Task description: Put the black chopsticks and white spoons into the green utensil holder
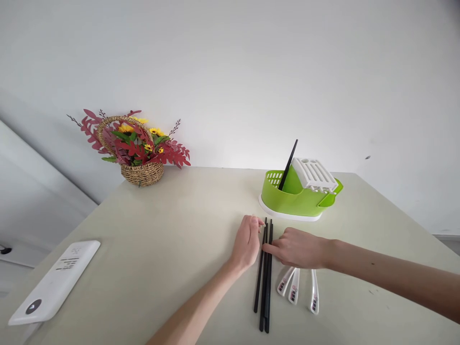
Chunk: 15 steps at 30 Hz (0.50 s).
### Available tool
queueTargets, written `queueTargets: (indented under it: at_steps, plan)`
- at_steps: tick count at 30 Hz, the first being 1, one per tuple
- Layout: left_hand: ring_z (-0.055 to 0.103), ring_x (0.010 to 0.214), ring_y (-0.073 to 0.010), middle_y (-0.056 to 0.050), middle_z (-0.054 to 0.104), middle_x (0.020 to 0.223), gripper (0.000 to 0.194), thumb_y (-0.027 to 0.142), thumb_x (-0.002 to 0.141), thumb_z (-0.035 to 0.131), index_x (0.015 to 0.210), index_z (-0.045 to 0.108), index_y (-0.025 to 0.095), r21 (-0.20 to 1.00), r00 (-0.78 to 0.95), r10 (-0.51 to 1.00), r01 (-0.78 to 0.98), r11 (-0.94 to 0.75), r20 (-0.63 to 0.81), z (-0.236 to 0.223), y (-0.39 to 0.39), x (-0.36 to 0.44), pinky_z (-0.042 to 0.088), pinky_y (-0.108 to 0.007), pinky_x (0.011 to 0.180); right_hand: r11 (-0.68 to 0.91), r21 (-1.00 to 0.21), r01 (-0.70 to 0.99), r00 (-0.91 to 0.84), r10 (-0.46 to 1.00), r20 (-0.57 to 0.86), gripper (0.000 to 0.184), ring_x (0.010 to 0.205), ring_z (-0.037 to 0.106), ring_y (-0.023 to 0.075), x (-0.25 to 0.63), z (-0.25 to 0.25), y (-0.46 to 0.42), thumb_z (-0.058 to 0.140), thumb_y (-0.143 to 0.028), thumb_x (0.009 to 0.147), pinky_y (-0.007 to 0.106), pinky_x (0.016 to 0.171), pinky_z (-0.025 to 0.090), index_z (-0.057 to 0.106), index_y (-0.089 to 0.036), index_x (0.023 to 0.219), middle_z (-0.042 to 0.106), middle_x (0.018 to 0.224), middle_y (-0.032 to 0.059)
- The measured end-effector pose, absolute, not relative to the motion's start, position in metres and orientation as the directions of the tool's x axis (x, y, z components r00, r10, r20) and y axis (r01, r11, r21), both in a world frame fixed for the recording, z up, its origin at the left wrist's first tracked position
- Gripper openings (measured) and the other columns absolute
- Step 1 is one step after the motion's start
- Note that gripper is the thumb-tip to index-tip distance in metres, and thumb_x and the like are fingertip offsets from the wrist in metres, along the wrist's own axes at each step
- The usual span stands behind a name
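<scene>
Black chopsticks [269, 282], beside left grip [247, 243], partly under right grip [297, 247]

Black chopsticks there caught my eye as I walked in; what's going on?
A person's right hand reaches across slim black chopsticks lying on the pale table; the left hand is beside their far ends. At least one more black chopstick leans in the green plastic caddy behind. White utensils, partly hidden, lie nearby.

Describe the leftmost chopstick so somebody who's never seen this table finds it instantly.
Find the green caddy on the pale table. On its near side, by the left hand, lie black chopsticks. Yours is the leftmost chopstick: its near end sits apart from the others, whose near ends bunch together.
</scene>
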<state>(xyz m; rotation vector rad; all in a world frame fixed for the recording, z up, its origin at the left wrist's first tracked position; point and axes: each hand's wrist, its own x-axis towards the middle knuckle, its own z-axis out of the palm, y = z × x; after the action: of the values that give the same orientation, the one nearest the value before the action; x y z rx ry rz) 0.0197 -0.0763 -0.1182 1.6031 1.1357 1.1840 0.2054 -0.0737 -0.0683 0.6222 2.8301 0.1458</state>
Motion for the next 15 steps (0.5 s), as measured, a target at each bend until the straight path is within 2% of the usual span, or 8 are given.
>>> queueTargets:
  at_steps: [6, 15]
  plan:
    - [0.056, 0.088, -0.0205, -0.004, 0.057, 0.091, 0.056, 0.06, 0.109, 0.021, 0.098, 0.059, 0.022, 0.952, 0.151, 0.964, 0.184, -0.244, 0.218, -0.116, -0.077, 0.02, 0.045, -0.036, 0.09, 0.908, 0.126, 0.399, -0.89, 0.417, -0.185, 0.018, 0.049, 0.047, 0.0115, 0.209, -0.069, -0.073, 0.047, -0.005, 0.091, 0.031, 0.052, 0.015, 0.057, -0.018, 0.098, 0.063, 0.068, 0.0001]
    - [0.056, 0.088, -0.0206, -0.004, 0.056, 0.09, 0.054, 0.058, 0.109, 0.022, 0.098, 0.06, 0.022, 0.952, 0.149, 0.964, 0.181, -0.246, 0.221, -0.116, -0.077, 0.019, 0.045, -0.037, 0.089, 0.88, 0.137, 0.454, -0.83, 0.474, -0.295, 0.019, 0.055, 0.058, 0.0155, 0.198, -0.066, -0.069, 0.054, -0.012, 0.087, 0.031, 0.055, 0.017, 0.064, -0.019, 0.102, 0.071, 0.075, 0.0028]
